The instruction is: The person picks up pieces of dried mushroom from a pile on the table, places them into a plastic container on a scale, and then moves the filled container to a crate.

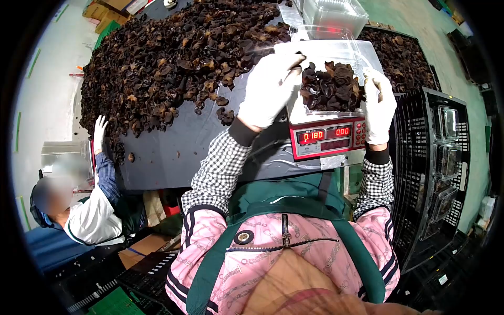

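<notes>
Our white-gloved right hand curls its fingers at the right edge of the clear plastic box; we cannot tell whether they clamp it. Our white-gloved left hand slants in beside the box's left, fingertips close together, glare obscuring any hold. The box, full of dark ruffled pieces, sits on the red-framed digital scale; beyond spreads a dark brown heap.

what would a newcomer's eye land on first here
Probably the huge heap of dark, curled pieces spread across the table at upper left. Next, the glowing red digits on the scale, reading 0.180 and 0.00, just below a clear tray of the same dark pieces, between the white-gloved left hand and right hand.
</notes>
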